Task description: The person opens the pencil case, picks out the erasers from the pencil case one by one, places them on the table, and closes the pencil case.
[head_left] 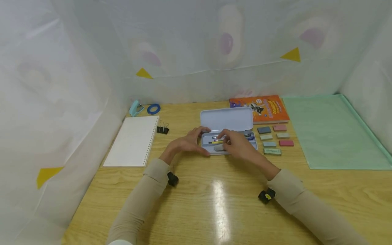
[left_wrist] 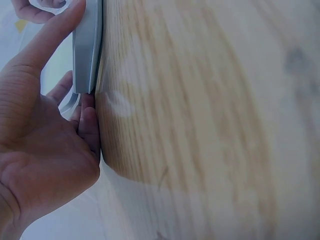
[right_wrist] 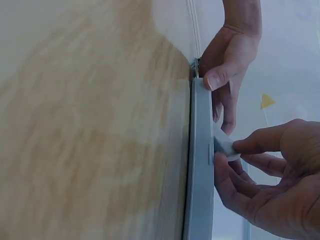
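A pale blue pencil case [head_left: 227, 119] lies with its lid raised at the back. My left hand [head_left: 191, 141] grips its left end, the thumb on the front corner and fingers at the back corner. In the right wrist view that thumb [right_wrist: 216, 80] rests on the case's edge. My right hand [head_left: 239, 143] reaches over the front compartment and pinches a light grey eraser [right_wrist: 224, 145] between thumb and fingers. The eraser is tilted, low inside the case wall. Behind it, a yellow pencil [head_left: 215, 142] and several pens lie in the back compartment, partly hidden by the right hand.
Right of the case sit several erasers [head_left: 269, 151] in two columns. An orange book [head_left: 269, 109] lies behind them, a green mat [head_left: 346, 136] farther right. On the left are a white notepad [head_left: 131, 143], black binder clip [head_left: 162, 130], blue tape roll [head_left: 153, 109] and light-blue stapler [head_left: 134, 109].
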Available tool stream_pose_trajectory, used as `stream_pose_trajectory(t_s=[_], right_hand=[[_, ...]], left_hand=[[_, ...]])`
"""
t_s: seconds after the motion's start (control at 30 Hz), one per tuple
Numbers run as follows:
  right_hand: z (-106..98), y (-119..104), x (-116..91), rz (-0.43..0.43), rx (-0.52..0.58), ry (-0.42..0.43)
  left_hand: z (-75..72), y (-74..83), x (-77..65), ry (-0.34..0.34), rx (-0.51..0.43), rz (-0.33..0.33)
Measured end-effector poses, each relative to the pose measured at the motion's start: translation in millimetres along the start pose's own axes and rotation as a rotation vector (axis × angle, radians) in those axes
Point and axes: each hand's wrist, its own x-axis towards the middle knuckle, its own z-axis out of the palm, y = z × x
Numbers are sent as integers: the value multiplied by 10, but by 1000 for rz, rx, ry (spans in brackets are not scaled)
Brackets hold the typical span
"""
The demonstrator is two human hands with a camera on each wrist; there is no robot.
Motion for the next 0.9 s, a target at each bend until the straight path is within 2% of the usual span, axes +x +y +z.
stream_pose_trajectory(t_s=[0.17,0.3,0.47,0.9], right_hand=[[-61,108,-13,-14,38,21],[-91,192,-39,1,65,17],[-181,260,-108,17,73,54],[-826,633,-575,89,193,92]], left_hand=[[-5,-5,-1,2,2,1],[-2,-15,1,-4,-6,0],[-1,-14,-1,-3,-6,9],[-16,-9,-8,-4,-22,3]])
